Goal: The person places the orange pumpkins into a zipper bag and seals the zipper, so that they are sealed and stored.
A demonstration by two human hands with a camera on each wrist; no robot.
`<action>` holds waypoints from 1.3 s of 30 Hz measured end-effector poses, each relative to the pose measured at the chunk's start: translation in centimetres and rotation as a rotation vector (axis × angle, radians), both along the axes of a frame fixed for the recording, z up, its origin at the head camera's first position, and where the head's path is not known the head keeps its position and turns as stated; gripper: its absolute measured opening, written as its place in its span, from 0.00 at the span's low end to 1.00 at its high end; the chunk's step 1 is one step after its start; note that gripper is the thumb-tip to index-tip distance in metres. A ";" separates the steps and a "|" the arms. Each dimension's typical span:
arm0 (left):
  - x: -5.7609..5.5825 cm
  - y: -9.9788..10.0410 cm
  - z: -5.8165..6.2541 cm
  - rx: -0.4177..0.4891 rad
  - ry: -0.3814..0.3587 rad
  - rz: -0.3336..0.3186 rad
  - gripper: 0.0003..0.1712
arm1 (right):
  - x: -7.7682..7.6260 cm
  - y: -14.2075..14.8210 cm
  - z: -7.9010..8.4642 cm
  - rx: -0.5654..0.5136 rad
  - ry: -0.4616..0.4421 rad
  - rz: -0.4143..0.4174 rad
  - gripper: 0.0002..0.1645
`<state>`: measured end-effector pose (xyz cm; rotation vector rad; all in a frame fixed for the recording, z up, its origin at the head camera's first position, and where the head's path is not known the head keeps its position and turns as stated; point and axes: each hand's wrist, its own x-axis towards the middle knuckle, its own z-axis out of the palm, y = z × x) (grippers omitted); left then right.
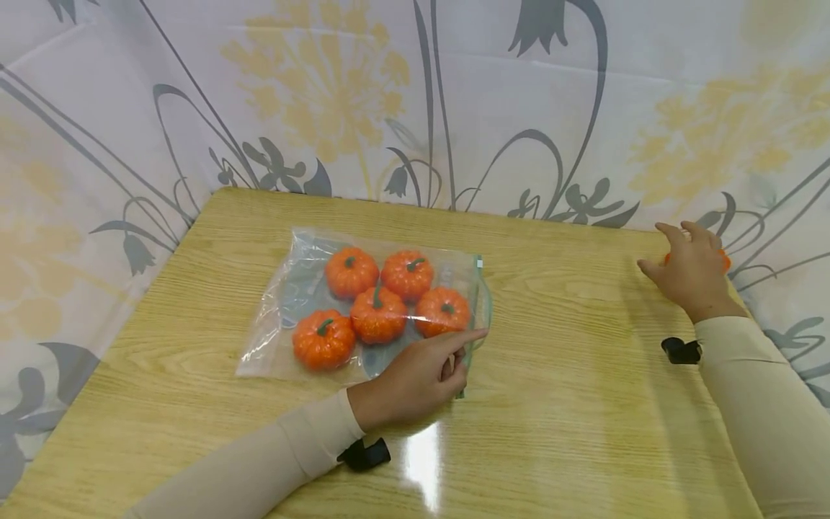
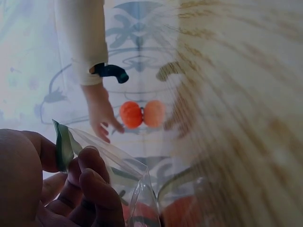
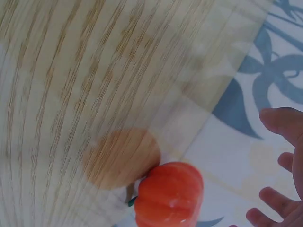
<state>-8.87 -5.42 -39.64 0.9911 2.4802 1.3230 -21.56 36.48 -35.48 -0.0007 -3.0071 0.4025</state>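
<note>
A clear zip bag [image 1: 266,353] with a green closure strip lies on the table, holding several small orange pumpkins [image 1: 324,340] with green stems. My left hand [image 1: 415,376] pinches the bag's mouth at the near right corner, its index finger stretched along the opening. Up close in the left wrist view, the green strip [image 2: 64,146] sits between thumb and fingers. At the table's far right, my right hand [image 1: 694,270] hovers over a loose pumpkin [image 3: 169,196], partly hidden in the head view. Its fingers are spread, with a gap to the pumpkin in the right wrist view.
The wood-grain table [image 1: 558,404] is glossy and mirrors the pumpkin and hand. A pale floral cloth [image 1: 480,94] hangs along its back and sides, close behind the loose pumpkin. Dark wrist mounts [image 1: 366,454] sit under both sleeves.
</note>
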 end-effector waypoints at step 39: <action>-0.1 0.0 -0.1 -0.037 -0.017 -0.007 0.31 | 0.0 4.2 -1.1 -0.039 -0.165 -0.177 0.53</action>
